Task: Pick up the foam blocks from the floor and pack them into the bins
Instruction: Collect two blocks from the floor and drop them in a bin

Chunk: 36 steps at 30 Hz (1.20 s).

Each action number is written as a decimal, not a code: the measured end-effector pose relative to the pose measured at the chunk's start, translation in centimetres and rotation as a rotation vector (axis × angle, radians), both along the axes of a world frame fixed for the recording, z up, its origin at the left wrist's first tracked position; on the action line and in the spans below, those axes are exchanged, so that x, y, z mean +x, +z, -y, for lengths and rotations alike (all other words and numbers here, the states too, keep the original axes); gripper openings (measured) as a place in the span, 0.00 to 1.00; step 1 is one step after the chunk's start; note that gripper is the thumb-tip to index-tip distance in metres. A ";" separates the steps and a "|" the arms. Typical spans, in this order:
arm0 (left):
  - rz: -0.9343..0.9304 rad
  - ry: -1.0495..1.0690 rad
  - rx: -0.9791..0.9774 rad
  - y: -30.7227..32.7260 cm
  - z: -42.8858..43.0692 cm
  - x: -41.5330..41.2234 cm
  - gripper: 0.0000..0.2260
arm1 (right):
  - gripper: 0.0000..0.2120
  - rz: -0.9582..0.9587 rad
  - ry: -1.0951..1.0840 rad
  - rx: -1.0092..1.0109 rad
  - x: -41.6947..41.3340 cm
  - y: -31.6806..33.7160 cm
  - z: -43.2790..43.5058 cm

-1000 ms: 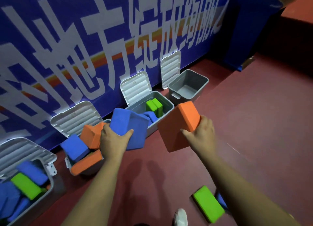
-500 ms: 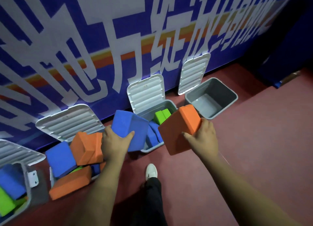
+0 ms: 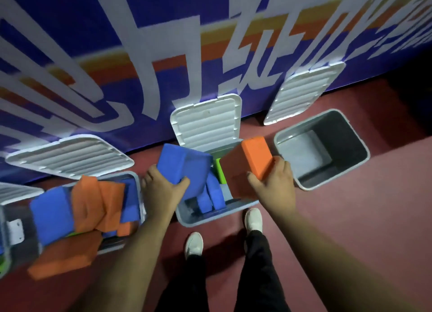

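The left hand [image 3: 163, 190] is clamped on a blue block [image 3: 184, 169], thumb on the near face and fingers around the left edge. The right hand [image 3: 273, 183] is clamped on an orange block [image 3: 247, 164], which it grips by its near right corner. Both blocks stand out beyond the hands, tilted, their long axes running up and away from the wrists.

The relation that matters is what lies below each hand. The middle bin [image 3: 201, 220] sits straight under and between the two hands, part full with blue and green blocks; its free floor is just below the left hand. The empty bin [image 3: 311, 185] lies just right of the right hand, close beside the orange block. The left bin [image 3: 138, 194], to the left of the left hand, is heaped over.

I judge the blue block is better placed for the middle bin; the orange one could go either way, the empty bin offering more room.
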<state>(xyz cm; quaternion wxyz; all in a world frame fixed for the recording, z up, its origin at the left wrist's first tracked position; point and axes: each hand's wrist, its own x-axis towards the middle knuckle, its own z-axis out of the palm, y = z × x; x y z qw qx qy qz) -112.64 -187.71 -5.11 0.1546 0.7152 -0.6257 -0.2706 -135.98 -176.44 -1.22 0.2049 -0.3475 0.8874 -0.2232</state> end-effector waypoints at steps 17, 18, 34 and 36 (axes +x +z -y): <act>-0.145 0.391 0.142 -29.5 0.5 -5.5 0.50 | 0.29 0.573 0.193 0.201 -2.4 -32.9 11.0; -0.151 0.392 0.126 -30.4 0.9 -5.6 0.50 | 0.30 0.584 0.197 0.183 -1.9 -34.2 11.2; -0.088 0.279 0.233 -36.2 0.8 -1.8 0.55 | 0.46 0.443 0.416 0.105 3.2 -41.2 14.0; -0.068 0.250 0.214 -36.5 2.9 -2.1 0.50 | 0.42 0.528 0.439 0.123 4.1 -41.5 13.8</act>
